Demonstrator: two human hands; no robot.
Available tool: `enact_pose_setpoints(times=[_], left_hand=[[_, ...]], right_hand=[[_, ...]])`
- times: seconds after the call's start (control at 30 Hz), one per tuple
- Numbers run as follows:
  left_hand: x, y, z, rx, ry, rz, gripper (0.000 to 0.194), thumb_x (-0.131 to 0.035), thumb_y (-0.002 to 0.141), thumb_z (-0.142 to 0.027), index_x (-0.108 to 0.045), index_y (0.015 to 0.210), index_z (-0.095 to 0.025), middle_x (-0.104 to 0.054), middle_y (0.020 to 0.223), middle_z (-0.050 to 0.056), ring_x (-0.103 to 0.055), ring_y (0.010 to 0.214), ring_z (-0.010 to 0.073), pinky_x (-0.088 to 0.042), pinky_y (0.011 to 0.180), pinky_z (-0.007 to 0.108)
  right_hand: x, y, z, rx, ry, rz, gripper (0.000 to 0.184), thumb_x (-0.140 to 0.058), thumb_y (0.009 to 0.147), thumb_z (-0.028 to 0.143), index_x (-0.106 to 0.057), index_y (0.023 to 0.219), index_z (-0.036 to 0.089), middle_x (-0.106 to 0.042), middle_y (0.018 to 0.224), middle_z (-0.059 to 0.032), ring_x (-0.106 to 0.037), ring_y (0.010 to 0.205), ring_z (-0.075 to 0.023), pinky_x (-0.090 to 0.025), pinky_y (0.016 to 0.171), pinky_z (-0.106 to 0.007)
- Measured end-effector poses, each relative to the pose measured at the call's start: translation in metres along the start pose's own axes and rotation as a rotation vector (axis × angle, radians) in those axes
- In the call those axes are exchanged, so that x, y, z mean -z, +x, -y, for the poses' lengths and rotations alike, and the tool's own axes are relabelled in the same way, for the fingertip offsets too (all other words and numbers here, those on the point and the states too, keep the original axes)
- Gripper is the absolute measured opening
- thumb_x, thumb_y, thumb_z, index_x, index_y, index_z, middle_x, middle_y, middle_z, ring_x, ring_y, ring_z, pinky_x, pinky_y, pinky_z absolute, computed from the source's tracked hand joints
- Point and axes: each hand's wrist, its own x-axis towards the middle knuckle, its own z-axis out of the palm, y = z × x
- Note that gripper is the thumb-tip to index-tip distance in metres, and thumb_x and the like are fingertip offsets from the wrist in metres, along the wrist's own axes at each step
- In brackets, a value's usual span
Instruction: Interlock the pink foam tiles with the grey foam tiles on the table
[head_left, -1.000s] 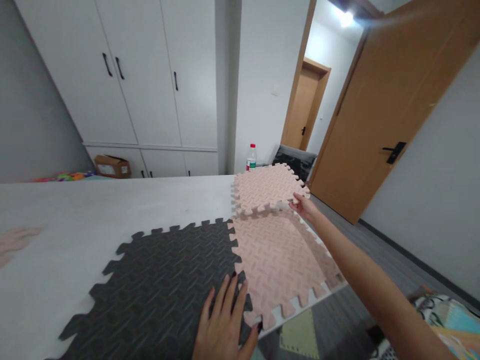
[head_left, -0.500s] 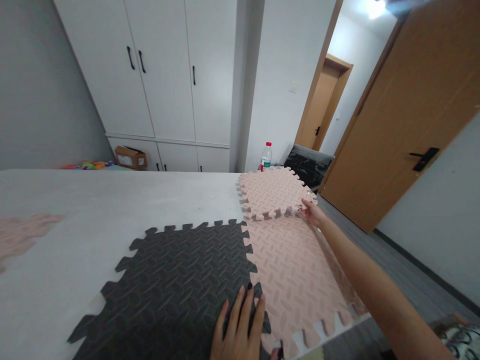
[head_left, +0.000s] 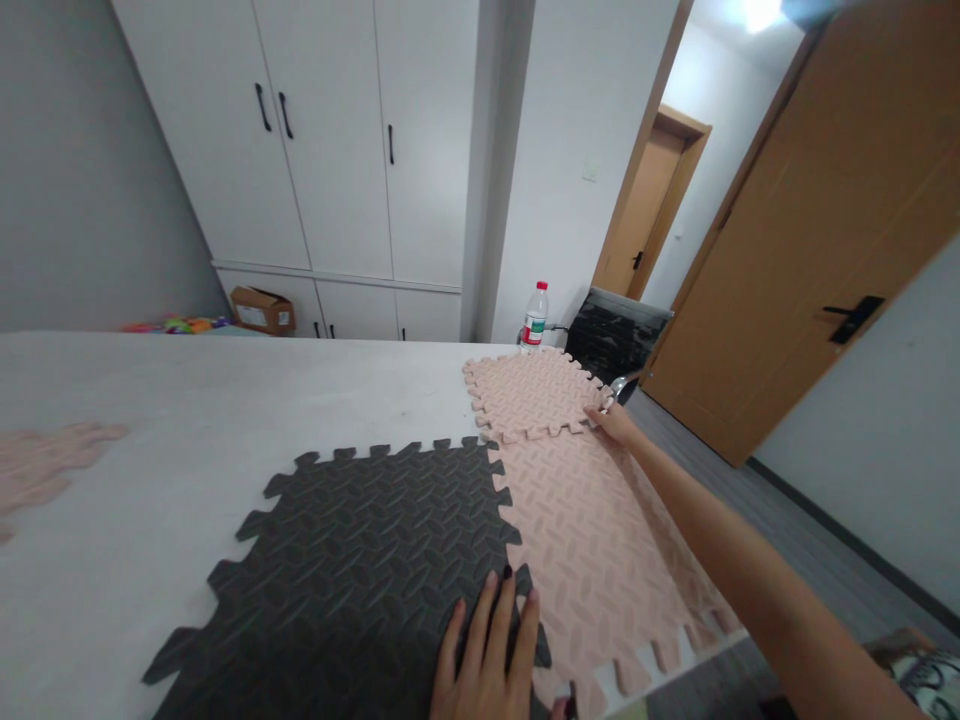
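A dark grey foam puzzle mat lies on the white table, interlocked with a pink foam mat on its right. My left hand presses flat on the grey mat's near right corner, fingers together. A second pink mat lies at the far right, its near edge overlapping the first pink mat. My right hand reaches out and grips that far mat's near right corner.
A water bottle and a black chair back stand past the table's far edge. Another pink mat piece lies at the left edge. White cupboards, a cardboard box and an open wooden door surround the table.
My right hand has lowered the far pink mat from a raised tilt until it lies almost flat on the table. My left hand stays pressed on the grey mat.
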Motion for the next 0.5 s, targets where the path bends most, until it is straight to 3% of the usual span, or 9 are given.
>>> enact_pose_setpoints(times=[0.17,0.37,0.5], left_hand=[[0.002,0.001,0.000,0.010,-0.012,0.014,0.055,-0.041,0.079,-0.051,-0.049,0.128,-0.027,-0.059,0.125,0.003,-0.046,0.118,0.0210,-0.029,0.094,0.039],[0.000,-0.004,-0.005,0.043,-0.050,0.077,0.062,-0.046,0.077,-0.051,-0.043,0.133,-0.026,-0.052,0.133,0.004,-0.045,0.122,0.0217,-0.031,0.096,0.040],[0.011,0.001,-0.006,0.076,-0.161,0.280,0.069,-0.049,0.076,-0.050,-0.034,0.139,-0.025,-0.038,0.142,0.007,-0.040,0.128,0.0270,-0.036,0.099,0.045]], right_hand=[[-0.005,-0.002,-0.002,-0.089,-0.203,-0.025,0.036,-0.055,0.078,0.044,-0.064,0.099,0.017,-0.064,0.103,-0.0106,-0.057,0.099,-0.0249,-0.043,0.084,-0.033],[-0.010,-0.004,-0.006,-0.199,-0.372,-0.029,0.051,-0.052,0.078,0.054,-0.064,0.106,0.013,-0.055,0.119,-0.0180,-0.048,0.113,-0.0335,-0.038,0.092,-0.045],[-0.011,-0.009,-0.005,-0.260,-0.408,-0.036,0.059,-0.049,0.077,0.060,-0.060,0.114,0.015,-0.048,0.129,-0.0185,-0.038,0.122,-0.0358,-0.031,0.097,-0.055]])
